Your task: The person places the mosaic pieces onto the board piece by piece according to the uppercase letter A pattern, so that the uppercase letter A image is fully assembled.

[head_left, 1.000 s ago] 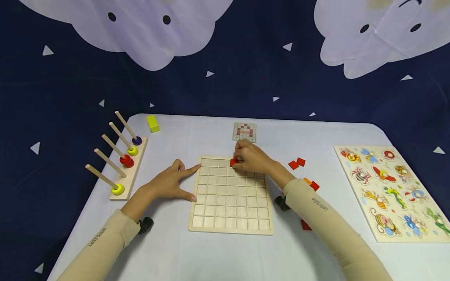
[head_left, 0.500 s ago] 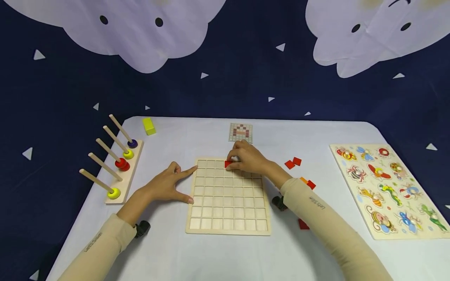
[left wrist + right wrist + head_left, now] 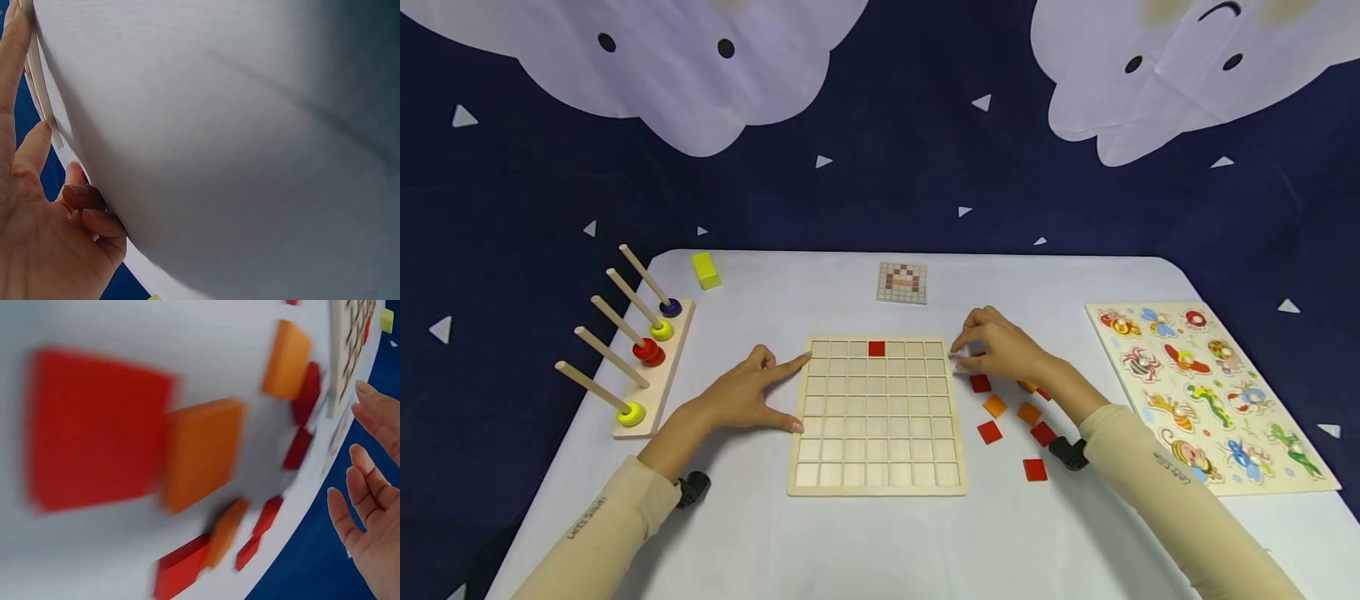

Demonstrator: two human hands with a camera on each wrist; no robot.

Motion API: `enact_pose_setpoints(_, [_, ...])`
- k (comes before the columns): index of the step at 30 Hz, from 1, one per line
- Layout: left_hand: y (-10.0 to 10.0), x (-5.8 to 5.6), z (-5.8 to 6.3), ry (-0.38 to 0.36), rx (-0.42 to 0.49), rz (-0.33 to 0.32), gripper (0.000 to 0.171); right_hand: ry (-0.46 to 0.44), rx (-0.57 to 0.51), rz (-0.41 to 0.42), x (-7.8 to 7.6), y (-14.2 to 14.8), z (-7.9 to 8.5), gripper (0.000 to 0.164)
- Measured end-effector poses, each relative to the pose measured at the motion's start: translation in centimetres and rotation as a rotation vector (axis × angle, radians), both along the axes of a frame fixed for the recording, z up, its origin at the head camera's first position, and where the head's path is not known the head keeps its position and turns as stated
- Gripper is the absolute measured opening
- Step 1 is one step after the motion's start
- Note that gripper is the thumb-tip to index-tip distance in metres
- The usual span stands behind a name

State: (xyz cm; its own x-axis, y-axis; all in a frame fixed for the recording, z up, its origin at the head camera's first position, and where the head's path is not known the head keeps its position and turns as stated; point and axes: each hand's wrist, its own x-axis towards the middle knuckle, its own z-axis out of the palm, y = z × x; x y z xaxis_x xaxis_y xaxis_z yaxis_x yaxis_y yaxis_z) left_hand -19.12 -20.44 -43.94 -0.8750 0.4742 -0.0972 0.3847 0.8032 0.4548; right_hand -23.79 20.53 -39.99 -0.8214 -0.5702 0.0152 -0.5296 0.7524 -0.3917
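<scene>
A pale wooden grid board lies flat on the white table, with one red square tile set in its top row. My left hand touches the board's left edge with an extended index finger and thumb. Its other fingers are curled, as the left wrist view shows. Just off the board's upper right corner hovers my right hand, holding nothing, fingers loosely bent and spread. Beneath and near it lie loose tiles, among them a red tile, an orange tile and another red tile; the right arm partly covers some.
A small pattern card lies beyond the board. On the left stands a peg stacker with coloured rings, a yellow block behind it. An insect puzzle board lies at the right. A dark patterned cloth hangs behind the table.
My right hand has let go of the red tile in the board's top row and moved right, off the board. My left hand stays at the board's edge. The head view has shifted slightly.
</scene>
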Motion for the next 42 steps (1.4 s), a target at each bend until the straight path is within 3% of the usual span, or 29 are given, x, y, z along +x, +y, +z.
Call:
enact_pose_setpoints(6, [0.0, 0.2, 0.1, -0.003, 0.004, 0.002, 0.106, -0.035, 0.004, -0.018, 1.6, 2.4, -0.7, 0.014])
enact_pose_setpoints(13, [0.0, 0.1, 0.1, -0.011, -0.005, 0.0, 0.107, -0.025, 0.029, -0.028, 2.7, 3.4, -1.6, 0.019])
enact_pose_setpoints(27, [0.0, -0.2, 0.0, -0.03, -0.016, 0.01, 0.108, 0.067, -0.005, -0.021, 2.8, 2.7, -2.2, 0.018])
enact_pose_setpoints(32, [0.1, -0.4, 0.2, -0.042, 0.001, 0.012, 0.107, 0.067, -0.047, -0.03, 2.5, 1.5, -1.2, 0.017])
enact_pose_setpoints(42, [0.1, -0.3, 0.2, -0.064, 0.002, 0.014, 0.107, 0.044, -0.07, 0.086, 2.0, -4.2, -0.1, 0.019])
